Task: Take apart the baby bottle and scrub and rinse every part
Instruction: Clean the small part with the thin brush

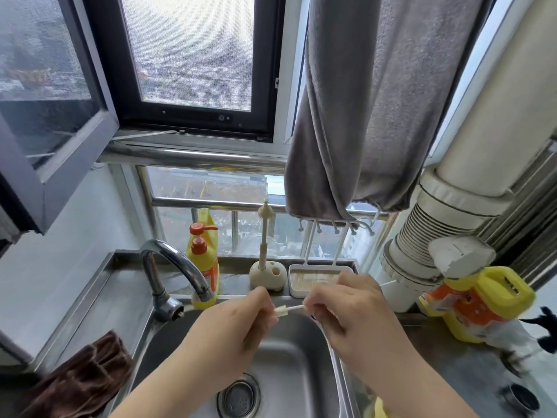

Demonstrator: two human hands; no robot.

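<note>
Over the steel sink, our left hand pinches a small bottle part while our right hand pinches a thin straw brush into it; wet fingertips could drop either toward the drain.

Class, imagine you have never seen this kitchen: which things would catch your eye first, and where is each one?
First, the two hands over the steel sink: the left hand and right hand pinch a thin white brush between them. Next, the yellow soap bottle with its orange pump behind the tap. Then the grey towel hanging at the window, upper right.
</note>
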